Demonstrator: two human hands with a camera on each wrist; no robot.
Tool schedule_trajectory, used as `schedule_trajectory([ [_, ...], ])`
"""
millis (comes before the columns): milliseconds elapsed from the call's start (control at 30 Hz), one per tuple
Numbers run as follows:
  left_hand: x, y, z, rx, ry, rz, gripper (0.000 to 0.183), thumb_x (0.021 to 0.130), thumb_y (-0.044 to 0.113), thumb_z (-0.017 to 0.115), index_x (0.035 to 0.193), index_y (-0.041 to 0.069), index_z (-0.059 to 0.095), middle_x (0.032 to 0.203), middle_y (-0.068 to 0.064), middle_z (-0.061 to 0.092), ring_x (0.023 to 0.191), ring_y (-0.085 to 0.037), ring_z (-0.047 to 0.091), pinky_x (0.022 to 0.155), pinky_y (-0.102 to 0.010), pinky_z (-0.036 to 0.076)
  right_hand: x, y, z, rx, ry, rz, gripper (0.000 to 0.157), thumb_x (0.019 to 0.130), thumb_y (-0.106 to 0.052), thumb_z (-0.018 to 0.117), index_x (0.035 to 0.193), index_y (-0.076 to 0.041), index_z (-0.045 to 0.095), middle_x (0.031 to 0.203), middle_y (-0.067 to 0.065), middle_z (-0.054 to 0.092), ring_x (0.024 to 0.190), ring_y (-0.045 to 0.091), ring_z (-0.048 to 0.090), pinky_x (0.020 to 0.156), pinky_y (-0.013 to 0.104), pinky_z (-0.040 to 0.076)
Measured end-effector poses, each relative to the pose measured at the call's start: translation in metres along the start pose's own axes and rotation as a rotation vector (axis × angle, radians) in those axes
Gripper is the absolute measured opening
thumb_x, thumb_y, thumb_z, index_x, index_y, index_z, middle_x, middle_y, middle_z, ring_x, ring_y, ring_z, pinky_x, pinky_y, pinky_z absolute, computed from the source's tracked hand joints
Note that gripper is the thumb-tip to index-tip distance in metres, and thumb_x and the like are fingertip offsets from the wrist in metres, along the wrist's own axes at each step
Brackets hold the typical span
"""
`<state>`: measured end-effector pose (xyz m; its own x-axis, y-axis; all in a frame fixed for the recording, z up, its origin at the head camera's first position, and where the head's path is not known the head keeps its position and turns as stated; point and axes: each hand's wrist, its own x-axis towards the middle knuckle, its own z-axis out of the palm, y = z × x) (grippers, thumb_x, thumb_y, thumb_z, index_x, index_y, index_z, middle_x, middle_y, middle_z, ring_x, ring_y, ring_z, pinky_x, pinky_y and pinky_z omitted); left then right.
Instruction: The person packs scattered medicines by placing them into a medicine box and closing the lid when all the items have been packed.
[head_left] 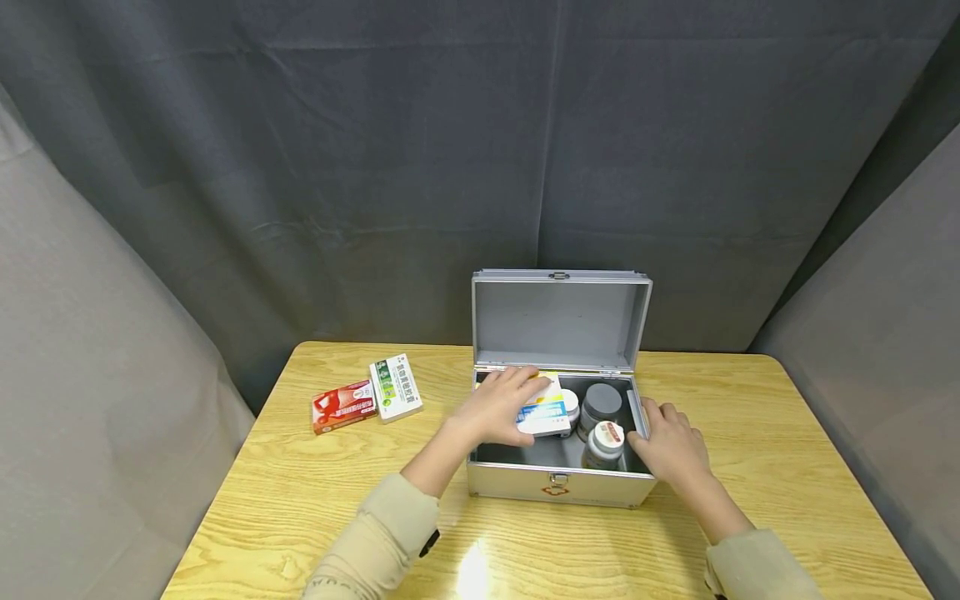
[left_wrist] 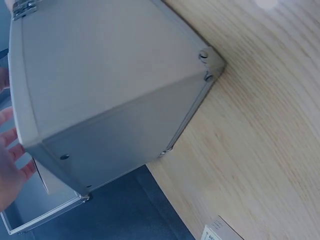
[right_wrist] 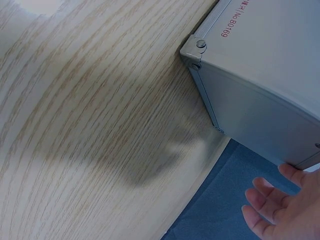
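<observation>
A silver first-aid case (head_left: 517,482) stands on the table with its lid raised. My left hand (head_left: 498,407) reaches into its left half and holds a white medicine box (head_left: 553,423) with yellow and blue bands, thumb at the near edge and fingers over the far one. To the right of that box are a small white-capped bottle (head_left: 571,402), a grey-capped bottle (head_left: 600,402) and a bottle with a printed white lid (head_left: 604,443). My right hand (head_left: 675,446) rests at the case's right rim, fingers loosely bent along the outer side (right_wrist: 255,115).
A red medicine box (head_left: 344,407) and a white-and-green medicine box (head_left: 396,387) lie touching at the table's left. The upright lid (head_left: 555,321) stands close to the dark curtain (head_left: 375,208) behind. Pale curtains (head_left: 97,350) hang at both sides.
</observation>
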<state>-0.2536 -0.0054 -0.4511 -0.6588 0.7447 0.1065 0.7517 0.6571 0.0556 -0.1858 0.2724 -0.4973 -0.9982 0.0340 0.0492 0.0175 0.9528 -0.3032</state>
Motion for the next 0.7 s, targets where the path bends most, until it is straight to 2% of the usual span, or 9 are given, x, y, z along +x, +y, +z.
schedule_trajectory([
  [700,0.001,0.009,0.022,0.041,-0.107,0.108,0.088,0.064,0.051,0.074,0.137,0.022,0.037,0.133,0.002,0.039,0.116,-0.015,0.039,0.093,-0.033,0.037,0.0,-0.001,0.0,0.006,0.004,-0.003,0.06,0.085,-0.031,0.051,0.133,0.001,0.035,0.118,0.031,0.043,0.106,0.048,0.043,0.077,0.061,0.037],
])
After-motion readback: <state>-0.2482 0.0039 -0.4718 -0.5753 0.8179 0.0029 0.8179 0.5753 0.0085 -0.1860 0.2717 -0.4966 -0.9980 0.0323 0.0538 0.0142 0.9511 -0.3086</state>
